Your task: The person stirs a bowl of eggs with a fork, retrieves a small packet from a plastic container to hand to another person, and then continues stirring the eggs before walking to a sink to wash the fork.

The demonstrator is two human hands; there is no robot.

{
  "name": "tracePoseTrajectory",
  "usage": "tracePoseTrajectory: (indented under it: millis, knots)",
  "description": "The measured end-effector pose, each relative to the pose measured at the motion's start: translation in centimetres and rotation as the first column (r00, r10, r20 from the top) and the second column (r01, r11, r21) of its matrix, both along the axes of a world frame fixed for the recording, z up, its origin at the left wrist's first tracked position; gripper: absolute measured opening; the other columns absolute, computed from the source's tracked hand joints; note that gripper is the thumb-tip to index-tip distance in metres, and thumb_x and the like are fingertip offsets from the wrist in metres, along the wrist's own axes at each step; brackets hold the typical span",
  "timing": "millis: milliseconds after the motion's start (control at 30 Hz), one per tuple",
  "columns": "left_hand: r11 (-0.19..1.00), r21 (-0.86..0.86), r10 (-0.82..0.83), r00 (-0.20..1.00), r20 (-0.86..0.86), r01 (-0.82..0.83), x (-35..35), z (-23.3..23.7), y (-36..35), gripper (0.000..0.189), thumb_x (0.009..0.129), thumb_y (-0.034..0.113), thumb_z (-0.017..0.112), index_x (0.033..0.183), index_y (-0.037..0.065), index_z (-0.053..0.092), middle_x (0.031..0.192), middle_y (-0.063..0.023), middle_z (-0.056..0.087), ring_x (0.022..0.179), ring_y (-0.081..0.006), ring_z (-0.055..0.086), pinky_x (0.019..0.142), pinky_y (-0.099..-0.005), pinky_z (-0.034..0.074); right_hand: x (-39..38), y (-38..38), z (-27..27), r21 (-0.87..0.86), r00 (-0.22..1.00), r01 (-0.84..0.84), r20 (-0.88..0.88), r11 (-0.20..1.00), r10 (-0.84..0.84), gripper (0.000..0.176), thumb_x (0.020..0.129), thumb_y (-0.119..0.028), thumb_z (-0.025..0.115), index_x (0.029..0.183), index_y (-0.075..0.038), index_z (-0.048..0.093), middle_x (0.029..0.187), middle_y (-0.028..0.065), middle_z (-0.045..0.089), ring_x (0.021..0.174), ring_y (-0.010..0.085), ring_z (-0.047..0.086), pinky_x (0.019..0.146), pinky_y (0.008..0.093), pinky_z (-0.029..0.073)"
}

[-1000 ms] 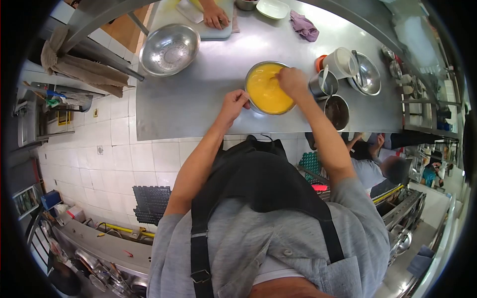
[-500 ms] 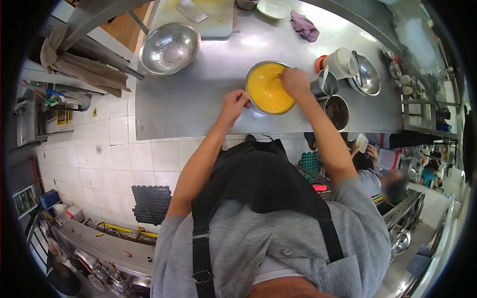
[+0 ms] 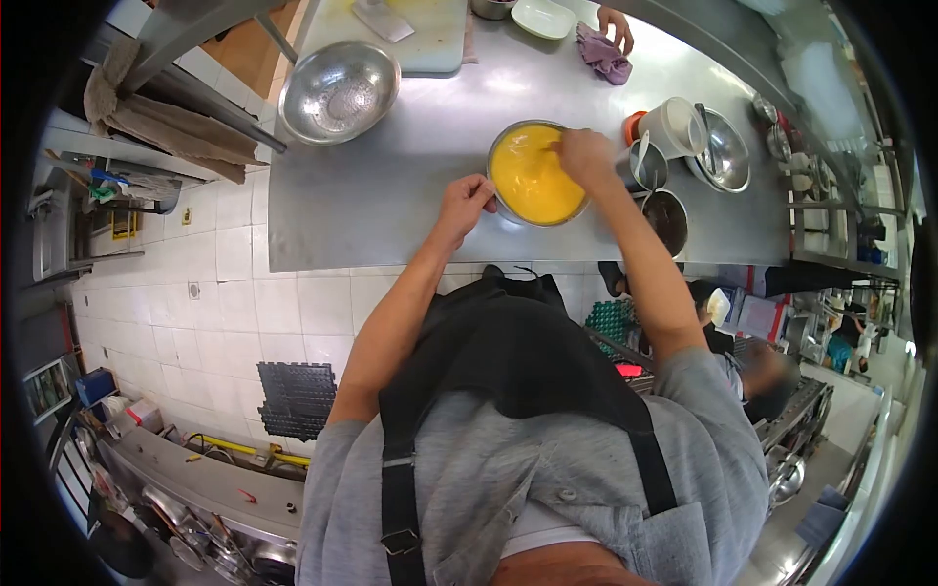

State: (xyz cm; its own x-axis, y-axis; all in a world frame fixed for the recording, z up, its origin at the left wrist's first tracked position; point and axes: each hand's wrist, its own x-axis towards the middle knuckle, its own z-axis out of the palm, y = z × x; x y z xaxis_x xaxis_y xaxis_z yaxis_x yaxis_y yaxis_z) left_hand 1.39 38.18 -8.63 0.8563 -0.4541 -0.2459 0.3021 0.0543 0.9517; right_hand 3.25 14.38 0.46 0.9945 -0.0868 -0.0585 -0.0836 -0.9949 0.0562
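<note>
A metal bowl point(image 3: 492, 156) of bright yellow liquid point(image 3: 532, 181) stands on the steel table. My left hand point(image 3: 464, 205) pinches its left rim between thumb and fingers. Over the bowl's right side, my right hand point(image 3: 587, 158) is closed in a fist, slightly blurred. Whatever it grips is hidden by the fingers, and streaks run through the liquid beside it. Just right of that hand stand a metal container with a light-handled utensil point(image 3: 642, 151) and a pot with dark contents point(image 3: 665, 223).
An empty steel bowl point(image 3: 340, 93) sits at the left, near a cutting board point(image 3: 430, 44) with a cleaver point(image 3: 383, 20). Another person's hand point(image 3: 616, 29) is by a purple cloth point(image 3: 603, 57). A white tub point(image 3: 674, 127) and a metal bowl point(image 3: 728, 151) stand right.
Another person's hand has come in at the far edge, by the purple cloth. My right hand stays over the bowl with slight movement; my left keeps hold of the rim.
</note>
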Motion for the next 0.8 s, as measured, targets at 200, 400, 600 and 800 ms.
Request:
tracePoseTrajectory:
  millis: [200,400,600,800]
  knots:
    - [1.000,-0.005,0.029,0.999,-0.033,-0.029,-0.2,0.5,-0.1,0.024,0.098,0.017,0.059,0.081,0.002,0.065,0.067,-0.0022,0.062,0.064,-0.0095,0.056,0.064,-0.0260,0.046,-6.6,-1.8,2.1,-0.073,0.972,-0.037,-0.236,0.997,0.019,0.029,0.086,-0.034,0.065,0.082,-0.006,0.073,0.082,0.0172,0.071,0.080,0.0347,0.070,0.071,0.0468,0.055]
    - [0.999,0.024,-0.039,0.999,-0.020,0.039,0.4,-0.4,0.0,0.023,0.099,0.022,0.058,0.083,0.007,0.065,0.068,-0.0004,0.064,0.065,-0.0066,0.054,0.061,-0.0237,0.039,-1.7,2.9,0.8,0.014,0.962,-0.182,-0.203,0.983,0.181,0.024,0.087,-0.031,0.063,0.088,-0.009,0.074,0.085,0.0153,0.072,0.081,0.0322,0.071,0.070,0.0447,0.056]
    - [0.999,-0.017,-0.032,0.999,-0.020,0.031,0.2,-0.3,0.0,0.023,0.099,0.023,0.058,0.083,0.007,0.065,0.069,-0.0005,0.064,0.063,-0.0060,0.052,0.061,-0.0235,0.039,-2.7,-3.2,1.5,-0.104,0.986,0.039,-0.156,0.994,-0.055,0.026,0.089,-0.032,0.062,0.089,-0.009,0.074,0.085,0.0147,0.072,0.082,0.0318,0.071,0.071,0.0447,0.055]
    - [1.000,0.002,-0.024,1.000,0.009,0.024,0.1,0.1,0.1,0.025,0.099,0.024,0.058,0.082,0.007,0.064,0.069,-0.0007,0.064,0.062,-0.0060,0.052,0.060,-0.0231,0.039,-7.2,1.8,2.3,0.064,0.948,-0.207,-0.235,0.976,0.216,0.028,0.089,-0.033,0.063,0.088,-0.007,0.073,0.082,0.0154,0.071,0.078,0.0343,0.069,0.070,0.0466,0.055]
